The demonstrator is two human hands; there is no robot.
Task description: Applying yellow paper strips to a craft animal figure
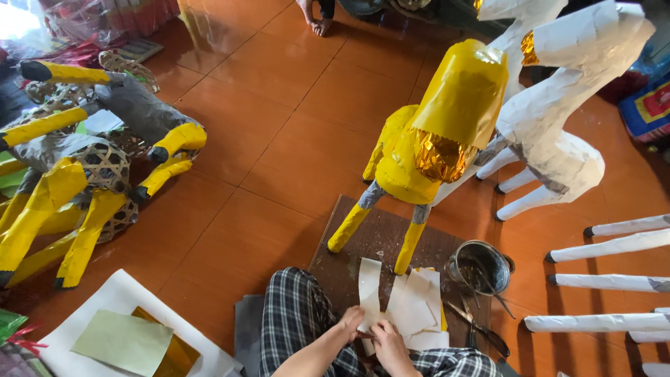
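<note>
Both pinching now: left hand [351, 321] and right hand [383, 340] closed on the white paper strip [369, 290], low over the lap. Best kept taut, fingers near the edge. Beyond, brown board [370, 234], metal pot [481, 264], yellow paper horse [433, 139].

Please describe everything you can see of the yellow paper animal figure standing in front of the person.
The yellow animal figure stands upright on a dark board, its front legs yellow with grey tops. Glossy yellow paper covers body and head; crinkled gold foil wraps the neck. A white paper figure stands close behind it. Neither hand touches it.
</note>
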